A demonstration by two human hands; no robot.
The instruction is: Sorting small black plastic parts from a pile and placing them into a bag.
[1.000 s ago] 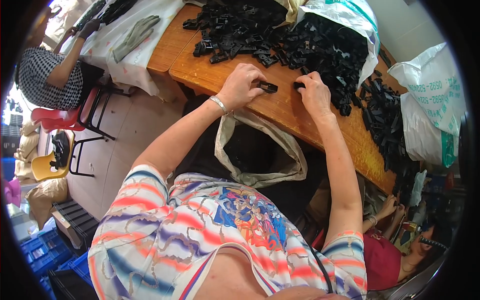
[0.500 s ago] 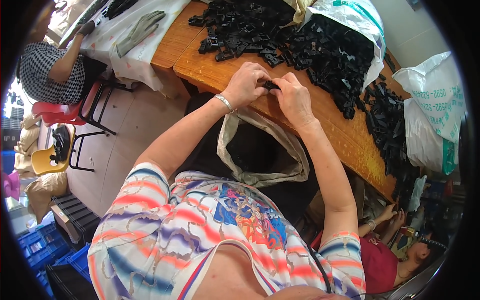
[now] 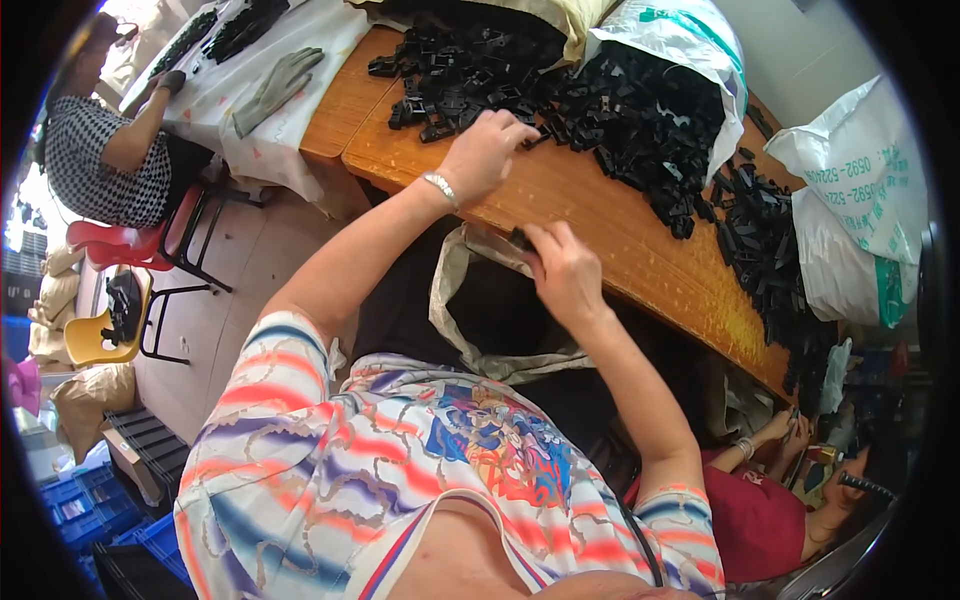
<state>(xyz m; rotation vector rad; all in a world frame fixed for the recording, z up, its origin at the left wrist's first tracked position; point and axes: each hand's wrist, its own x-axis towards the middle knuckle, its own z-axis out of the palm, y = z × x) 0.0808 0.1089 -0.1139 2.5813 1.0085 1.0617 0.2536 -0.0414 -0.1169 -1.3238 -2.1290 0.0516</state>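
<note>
My left hand (image 3: pixel 487 152), with a bracelet on its wrist, reaches across the wooden table (image 3: pixel 600 215) to the edge of a heap of black plastic parts (image 3: pixel 620 105). Its fingers pinch one part from that heap. My right hand (image 3: pixel 566 272) is at the table's near edge, closed on another black plastic part (image 3: pixel 521 240). It holds this part over the mouth of a beige plastic bag (image 3: pixel 458 290) that hangs below the table.
White sacks (image 3: pixel 860 190) stand at the right, and more black parts (image 3: pixel 760 240) lie beside them. A person in a checked top (image 3: pixel 95 150) works at a cloth-covered table with a grey glove (image 3: pixel 275 85). Red and yellow chairs (image 3: pixel 120 300) stand at the left. Another person in red (image 3: pixel 760 500) sits at the lower right.
My hands were together on one part at the table edge. My left hand has since gone out to the heap, and my right hand has drawn back over the bag.
</note>
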